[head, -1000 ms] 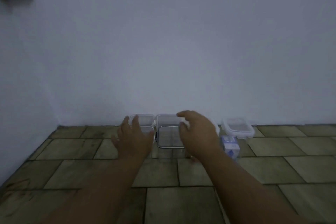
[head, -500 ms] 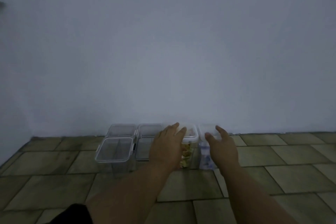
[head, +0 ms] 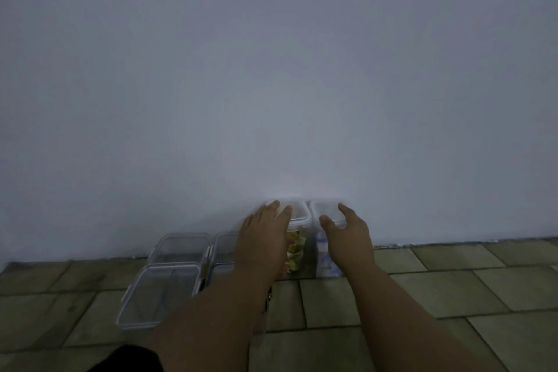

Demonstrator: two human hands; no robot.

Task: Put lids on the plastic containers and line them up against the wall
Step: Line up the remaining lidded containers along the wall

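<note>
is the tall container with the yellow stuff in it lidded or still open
Lidded. A white-rimmed lid sits on the tall container with yellow-green contents, under the left hand. Whether its clips are latched cannot be told.

A plain pale wall (head: 271,69) fills most of the view, with a grey-blue tone in dim light. It meets a floor (head: 453,281) of greenish-brown rectangular tiles with dark joints, running across the bottom.

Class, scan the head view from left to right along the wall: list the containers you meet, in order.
Empty clear container → second clear container, partly behind the left forearm → tall container with yellow-green contents → tall container with blue-white contents.
</note>
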